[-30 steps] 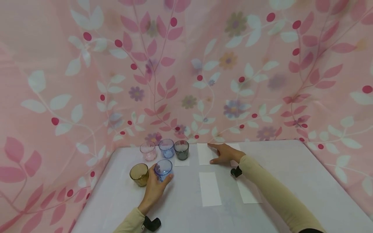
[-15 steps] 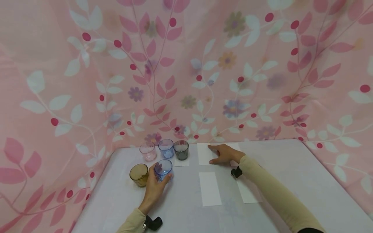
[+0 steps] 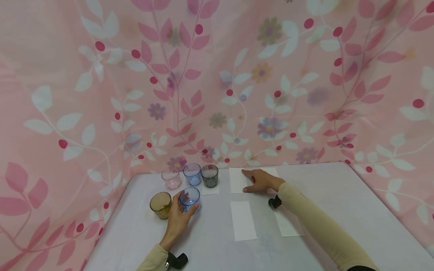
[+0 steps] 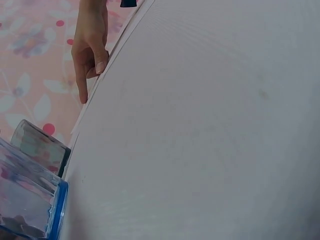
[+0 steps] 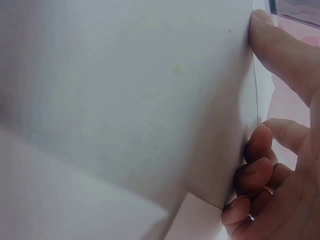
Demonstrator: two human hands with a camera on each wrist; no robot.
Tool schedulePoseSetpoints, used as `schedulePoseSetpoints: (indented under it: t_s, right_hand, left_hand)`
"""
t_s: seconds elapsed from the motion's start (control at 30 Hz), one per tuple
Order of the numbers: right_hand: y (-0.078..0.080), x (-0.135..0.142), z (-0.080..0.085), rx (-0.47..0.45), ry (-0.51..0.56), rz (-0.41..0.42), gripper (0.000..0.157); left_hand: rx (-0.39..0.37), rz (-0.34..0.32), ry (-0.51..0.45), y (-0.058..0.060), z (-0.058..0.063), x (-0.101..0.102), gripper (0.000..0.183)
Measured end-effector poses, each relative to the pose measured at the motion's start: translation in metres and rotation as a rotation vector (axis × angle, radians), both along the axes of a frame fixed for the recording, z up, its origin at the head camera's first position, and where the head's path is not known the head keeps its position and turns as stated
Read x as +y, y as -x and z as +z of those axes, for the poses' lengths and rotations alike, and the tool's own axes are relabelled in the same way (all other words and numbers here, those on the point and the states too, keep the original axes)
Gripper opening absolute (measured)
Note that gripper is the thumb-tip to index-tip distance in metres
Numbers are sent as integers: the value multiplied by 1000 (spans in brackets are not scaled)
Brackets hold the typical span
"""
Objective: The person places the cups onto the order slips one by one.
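Observation:
My left hand (image 3: 178, 220) holds a clear blue glass cup (image 3: 190, 199) at the front of the cup group, thumb on its right side and fingers round its left. An amber glass cup (image 3: 161, 205) stands just left of that hand. In the left wrist view the blue cup's rim (image 4: 60, 210) shows at the lower left. My right hand (image 3: 261, 180) rests over a white paper strip (image 3: 236, 186) at the back, index finger and thumb stretched out. The right wrist view shows its remaining fingers (image 5: 254, 175) curled, with nothing in them.
Behind the held cup stand a pink glass cup (image 3: 171, 178), another blue one (image 3: 192, 175) and a grey one (image 3: 210, 177), the grey one over a paper strip. More white strips (image 3: 243, 222) lie mid-table. A pink floral curtain (image 3: 217, 94) hangs along the back edge.
My left thumb has come slightly closer in against the blue cup. The head view has tilted a little; the cups and my right hand keep their places.

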State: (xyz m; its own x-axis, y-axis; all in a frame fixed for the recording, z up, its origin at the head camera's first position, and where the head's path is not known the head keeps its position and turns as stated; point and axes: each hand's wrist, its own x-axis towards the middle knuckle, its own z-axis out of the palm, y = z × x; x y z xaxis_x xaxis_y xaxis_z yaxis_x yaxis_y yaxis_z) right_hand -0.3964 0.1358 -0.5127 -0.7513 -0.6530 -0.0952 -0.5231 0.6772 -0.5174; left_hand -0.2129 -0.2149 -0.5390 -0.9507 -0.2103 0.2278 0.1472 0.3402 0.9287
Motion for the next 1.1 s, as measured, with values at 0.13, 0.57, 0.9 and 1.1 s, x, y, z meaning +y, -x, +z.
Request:
schedulePoseSetpoints:
  t_s: [0.13, 0.57, 0.9, 1.1]
  right_hand:
    - [-1, -1, 0, -20, 1, -4, 95]
    - [-2, 2, 0, -55, 12, -23, 100]
    - [-2, 2, -1, -67, 32, -39, 101]
    - [-2, 1, -2, -56, 40, -46, 100]
  left_hand:
    - [-7, 1, 6, -1, 1, -1, 74]
    - [26, -28, 14, -4, 1, -2, 73]
    - [35, -77, -52, -3, 8, 1, 75]
    - [44, -132, -94, -1, 16, 6, 74]
